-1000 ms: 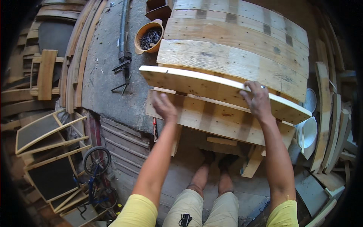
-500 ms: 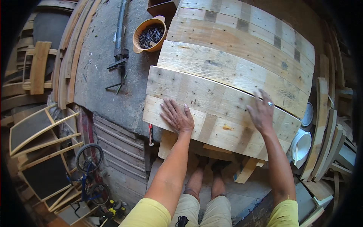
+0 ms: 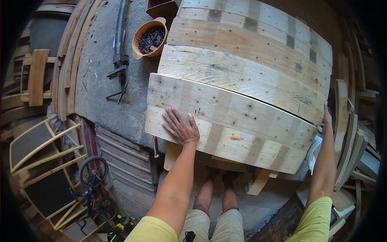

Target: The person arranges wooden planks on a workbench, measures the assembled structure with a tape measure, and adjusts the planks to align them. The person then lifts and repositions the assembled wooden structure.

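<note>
My left hand (image 3: 181, 126) lies flat with fingers spread on the near wooden panel (image 3: 225, 117), toward its left end. This pale panel is made of planks with nail holes and darker bands. A narrow dark gap, wider toward the right, parts it from the larger plank panel (image 3: 242, 60) beyond. At the right end of the planks, my right hand (image 3: 327, 117) is seen edge-on, fingers stretched out along the corner by the gap. It is partly hidden, and no held thing shows in it.
On the concrete slab (image 3: 92, 80) to the left are a yellow bowl (image 3: 137, 42) of nails and a long metal bar clamp (image 3: 119, 60). A red-and-white marker-like stick (image 3: 155, 147) sits by the panel's left corner. A white bucket (image 3: 312, 155) and leaning timber (image 3: 342, 133) crowd the right.
My right hand has moved right, off the panel's top near the gap, to the right end of the planks. My left hand stays flat on the near panel. The view has shifted slightly.
</note>
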A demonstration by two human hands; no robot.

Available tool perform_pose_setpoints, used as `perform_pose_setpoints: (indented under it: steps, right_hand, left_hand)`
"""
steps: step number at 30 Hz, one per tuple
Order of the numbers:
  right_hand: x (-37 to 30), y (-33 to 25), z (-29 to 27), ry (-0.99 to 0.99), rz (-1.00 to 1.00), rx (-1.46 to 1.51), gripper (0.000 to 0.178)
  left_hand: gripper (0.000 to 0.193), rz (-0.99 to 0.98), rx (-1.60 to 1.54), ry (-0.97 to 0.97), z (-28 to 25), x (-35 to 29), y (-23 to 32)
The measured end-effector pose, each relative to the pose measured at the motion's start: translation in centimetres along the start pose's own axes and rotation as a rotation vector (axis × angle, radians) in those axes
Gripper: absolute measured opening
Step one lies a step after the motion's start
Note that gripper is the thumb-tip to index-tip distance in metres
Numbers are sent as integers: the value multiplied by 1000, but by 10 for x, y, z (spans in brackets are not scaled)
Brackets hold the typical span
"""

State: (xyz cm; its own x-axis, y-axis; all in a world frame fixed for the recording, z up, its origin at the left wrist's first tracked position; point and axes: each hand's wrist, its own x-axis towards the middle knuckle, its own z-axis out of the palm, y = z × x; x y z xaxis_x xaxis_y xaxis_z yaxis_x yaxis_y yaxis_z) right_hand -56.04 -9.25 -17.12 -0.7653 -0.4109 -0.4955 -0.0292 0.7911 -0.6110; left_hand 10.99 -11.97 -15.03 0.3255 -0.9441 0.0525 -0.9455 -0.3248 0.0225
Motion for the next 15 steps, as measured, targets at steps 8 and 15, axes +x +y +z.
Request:
perform_pose_setpoints:
  steps: [8,15]
  right_hand:
    - [-63,-55,-95,-51,-190,388,76]
    - [-200,60,-147,160,-728,666,50]
  left_hand:
    - [77,5,-19,17,12,-7,18]
    - [83,-100,-400,-137,-9,-1,-8]
